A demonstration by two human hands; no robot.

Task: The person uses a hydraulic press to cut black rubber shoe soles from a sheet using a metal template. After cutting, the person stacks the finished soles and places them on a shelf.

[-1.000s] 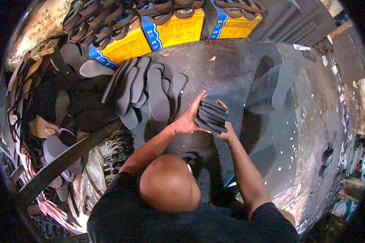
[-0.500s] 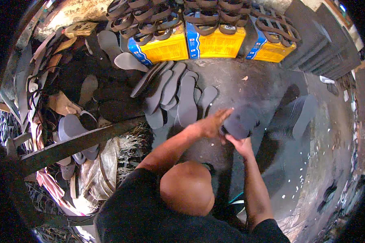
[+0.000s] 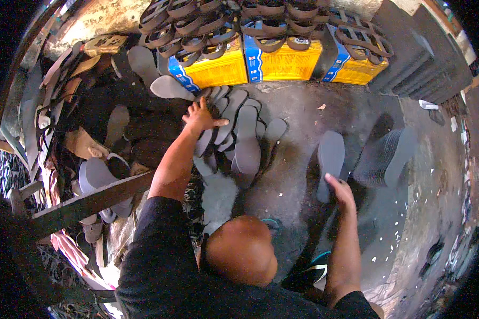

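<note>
My right hand (image 3: pixel 341 191) grips a grey shoe sole (image 3: pixel 331 151) near its lower end, thumb on top and the other fingers hidden underneath. The sole points away from me. Off to the left, my left hand (image 3: pixel 198 117) is open, fingers spread over the far left part of a heap of grey soles (image 3: pixel 246 141); whether it presses on them I cannot tell. To the right of the held sole lies a neat stack of soles (image 3: pixel 388 157), overlapping in a fanned row.
Brown strapped sandals (image 3: pixel 189 26) sit on yellow-and-blue boxes (image 3: pixel 284 58) at the back. Dark sheets (image 3: pixel 409 58) lean at the far right. A wooden beam (image 3: pixel 90 199) crosses the left side, among scraps and loose soles (image 3: pixel 98 178). White bits dot the floor at right.
My left hand has left the sole it was handling with my right and moved left to the heap. The sole, blurred before, now lies lengthwise in my right hand.
</note>
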